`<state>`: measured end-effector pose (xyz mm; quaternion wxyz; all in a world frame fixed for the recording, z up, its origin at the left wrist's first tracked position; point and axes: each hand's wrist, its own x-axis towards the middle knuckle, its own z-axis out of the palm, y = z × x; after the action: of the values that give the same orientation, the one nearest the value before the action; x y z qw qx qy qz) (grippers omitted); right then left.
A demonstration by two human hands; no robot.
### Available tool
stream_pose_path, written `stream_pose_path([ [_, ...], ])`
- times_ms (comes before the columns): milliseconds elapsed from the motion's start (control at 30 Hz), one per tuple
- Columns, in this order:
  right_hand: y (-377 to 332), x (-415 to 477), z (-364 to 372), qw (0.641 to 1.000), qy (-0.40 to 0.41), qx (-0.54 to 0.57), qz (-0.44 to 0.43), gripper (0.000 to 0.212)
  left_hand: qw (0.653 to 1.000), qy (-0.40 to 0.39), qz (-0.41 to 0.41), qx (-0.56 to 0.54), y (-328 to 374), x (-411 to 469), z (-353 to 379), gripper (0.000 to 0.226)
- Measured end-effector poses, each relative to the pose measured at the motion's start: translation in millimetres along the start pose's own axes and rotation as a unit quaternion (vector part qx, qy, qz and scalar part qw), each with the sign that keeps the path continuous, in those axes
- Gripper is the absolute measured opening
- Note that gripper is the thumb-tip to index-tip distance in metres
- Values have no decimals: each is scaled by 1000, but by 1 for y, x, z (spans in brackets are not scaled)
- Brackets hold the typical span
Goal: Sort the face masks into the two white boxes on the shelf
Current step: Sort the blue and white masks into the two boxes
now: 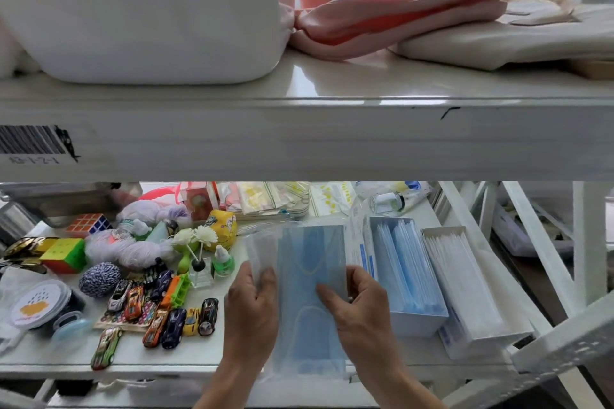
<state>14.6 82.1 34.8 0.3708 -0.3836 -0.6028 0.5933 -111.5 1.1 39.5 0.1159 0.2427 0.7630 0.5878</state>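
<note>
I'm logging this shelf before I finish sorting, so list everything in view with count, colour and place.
Clear-wrapped pack of blue face masks: one, blue, held before the lower shelf.
White box of blue masks: one, white, right of the pack.
White box of white masks: one, white, furthest right.
Small toy cars: about ten, mixed colours, lower shelf left.
Puzzle cubes: two, multicoloured, far left.
White plastic bin: one, white, upper shelf left.
Pink-and-white folded cloth: one pile, pink-white, upper shelf right.
Left grip: one, bare hand, holding the pack's left edge.
Right grip: one, bare hand, holding its right edge.
</note>
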Motion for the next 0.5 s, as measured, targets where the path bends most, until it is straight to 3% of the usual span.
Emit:
stream_pose_path([
  [167, 6, -1, -13, 989, 47, -108, -85, 11, 999, 39, -10, -2, 3, 0, 14, 15],
  [333, -22, 26, -73, 989, 101, -107, -28, 14, 997, 53, -42, -30, -1, 9, 12, 20],
  [433, -54, 60, -133, 957, 111, -266, -21, 16, 997, 51, -53, -34, -6, 11, 9, 31],
  [500, -76, 79, -154, 908, 64, -413, -6, 24, 996, 39, -68, -36, -12, 11, 10, 52],
])
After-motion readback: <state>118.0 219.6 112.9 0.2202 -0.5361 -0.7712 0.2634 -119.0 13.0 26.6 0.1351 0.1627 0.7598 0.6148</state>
